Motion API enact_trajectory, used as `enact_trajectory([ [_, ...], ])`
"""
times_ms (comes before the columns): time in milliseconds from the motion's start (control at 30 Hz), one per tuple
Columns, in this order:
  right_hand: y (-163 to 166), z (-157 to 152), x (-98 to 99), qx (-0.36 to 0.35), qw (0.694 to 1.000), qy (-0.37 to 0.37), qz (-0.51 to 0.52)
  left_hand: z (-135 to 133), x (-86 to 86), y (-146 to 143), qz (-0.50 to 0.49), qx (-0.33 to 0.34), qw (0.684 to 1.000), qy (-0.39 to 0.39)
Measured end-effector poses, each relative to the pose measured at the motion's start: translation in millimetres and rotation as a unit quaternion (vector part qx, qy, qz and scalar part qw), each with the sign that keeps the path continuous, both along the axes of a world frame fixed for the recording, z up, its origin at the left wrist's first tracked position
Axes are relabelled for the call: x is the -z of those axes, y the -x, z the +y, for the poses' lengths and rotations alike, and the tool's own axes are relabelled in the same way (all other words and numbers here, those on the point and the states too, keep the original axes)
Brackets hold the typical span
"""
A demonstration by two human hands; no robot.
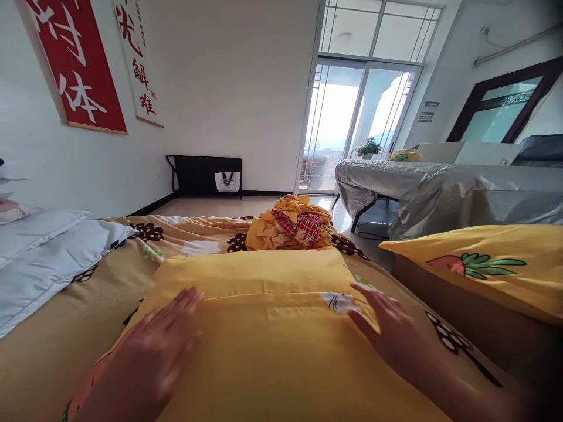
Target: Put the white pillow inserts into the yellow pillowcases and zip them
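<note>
the left hand (pixel 162 346), in the lower left of the frame, is bare and motion-blurred, its fingers soft-edged. the right hand (pixel 389 334), lower right, is bare and sharper; its bare forearm (pixel 461 387) fills the bottom right, uncovered to the frame edge.

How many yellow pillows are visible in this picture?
2. One pillow lies in the middle, under the left hand and right hand. A carrot-print pillow lies at the right. The cloth pile behind may hide more.
</note>
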State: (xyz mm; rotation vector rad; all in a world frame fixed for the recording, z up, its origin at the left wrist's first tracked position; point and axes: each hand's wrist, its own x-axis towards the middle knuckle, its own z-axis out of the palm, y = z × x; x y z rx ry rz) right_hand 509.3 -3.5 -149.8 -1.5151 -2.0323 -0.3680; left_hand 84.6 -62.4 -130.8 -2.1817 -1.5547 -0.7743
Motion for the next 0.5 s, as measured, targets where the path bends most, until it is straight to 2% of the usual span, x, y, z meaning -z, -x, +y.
enact_trajectory([
  [100,101.3,47.6,-58.8,-0.14,0.988,0.017,-0.057,77.3,-51.1,-54.0,0.057,0.003,0.991,0.119],
  [167,152.5,80.9,-74.6,-0.163,0.984,0.037,-0.055,126.0,-64.9,-80.5,0.039,-0.03,0.984,0.172],
  [200,170.7,96.3,-71.8,-0.156,0.985,0.047,-0.054,145.1,-61.5,-88.6,0.033,-0.043,0.982,0.184],
  [233,184.3,109.7,-62.1,-0.136,0.988,0.062,-0.051,159.4,-51.4,-93.6,0.027,-0.054,0.979,0.195],
  [300,199.9,128.7,-27.8,-0.114,0.982,0.139,-0.062,174.2,-17.2,-97.7,0.022,-0.071,0.973,0.219],
  [400,205.9,139.8,26.8,-0.115,0.972,0.194,-0.073,175.7,34.5,-99.9,0.024,-0.078,0.966,0.245],
  [433,205.1,141.7,37.7,-0.115,0.971,0.198,-0.071,176.1,44.4,-100.3,0.023,-0.078,0.965,0.249],
  [500,199.2,147.7,45.1,-0.11,0.97,0.207,-0.067,182.9,51.3,-97.4,0.013,-0.078,0.961,0.266],
])
